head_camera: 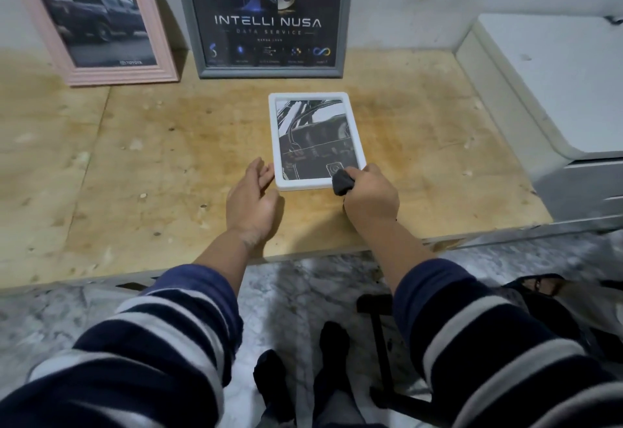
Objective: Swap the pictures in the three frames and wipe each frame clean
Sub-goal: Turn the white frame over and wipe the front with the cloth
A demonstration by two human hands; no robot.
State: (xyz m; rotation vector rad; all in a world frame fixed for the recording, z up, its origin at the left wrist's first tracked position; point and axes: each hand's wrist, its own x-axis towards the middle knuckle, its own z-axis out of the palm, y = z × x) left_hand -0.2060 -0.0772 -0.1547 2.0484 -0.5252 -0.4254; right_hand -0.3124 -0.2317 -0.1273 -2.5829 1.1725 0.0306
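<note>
Mid-picture, the right hand (371,191) holds a dark cloth (342,183) on the white frame (317,140). The left hand (253,194) rests open beside it. The pink frame (101,70) and grey frame (269,71), top left, likely wait.

Both arms are clad in long knitted sleeves, banded crosswise in dark navy and white, with a softer blue band at each cuff. The left sleeve (145,343) and the right sleeve (499,343) are pushed back to mid-forearm, so that the wrists and both hands are left bare. Dark socks (333,343) are worn on the feet, seen below between the arms.
</note>
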